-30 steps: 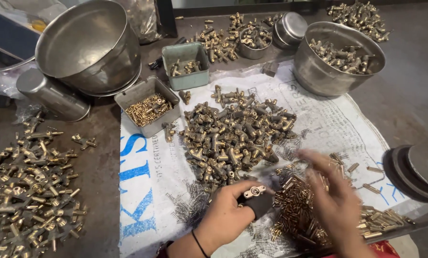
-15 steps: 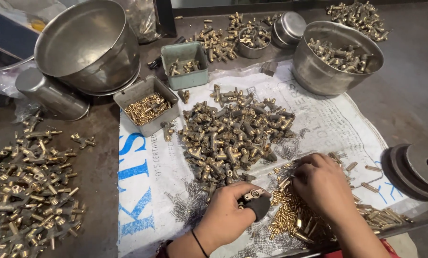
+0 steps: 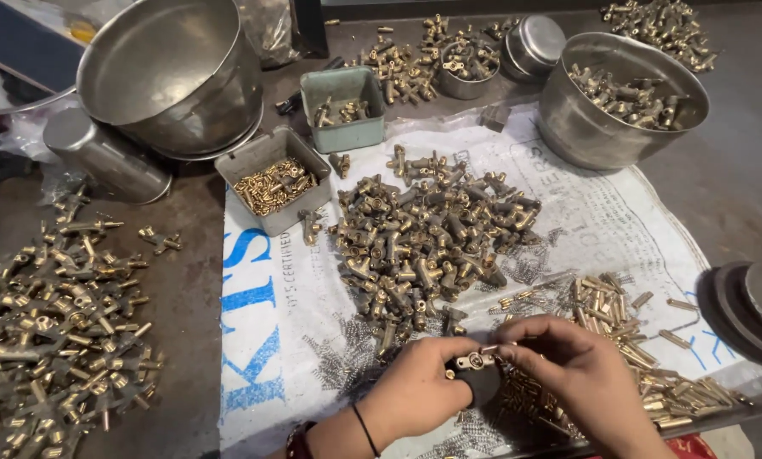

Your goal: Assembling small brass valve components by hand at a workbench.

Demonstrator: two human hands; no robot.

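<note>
Brass fittings (image 3: 53, 331) lie heaped at the far left on the dark table (image 3: 185, 297), with a steel canister (image 3: 104, 157) on its side above them and a large steel bowl (image 3: 172, 72) behind. Further right, a white printed sack (image 3: 262, 340) is spread flat; a grey tray of small brass pins (image 3: 272, 183) sits at its top corner, a green tray (image 3: 343, 108) just behind. A big mound of T-shaped brass fittings (image 3: 432, 229) fills the sack's middle, thin springs (image 3: 338, 357) scattered below it.

At the bottom centre, the left hand (image 3: 419, 387) is curled, fingertips pinching a small brass fitting (image 3: 473, 360) over a dark block (image 3: 480, 384). The right hand (image 3: 580, 374) meets it from the other side, thumb and forefinger closed on the same fitting's end; whether it holds a separate part, I cannot tell. Beside it lies a pile of brass tubes (image 3: 644, 340). A steel bowl of fittings (image 3: 620, 98) stands at the upper right, and dark discs (image 3: 750, 310) sit at the right edge.
</note>
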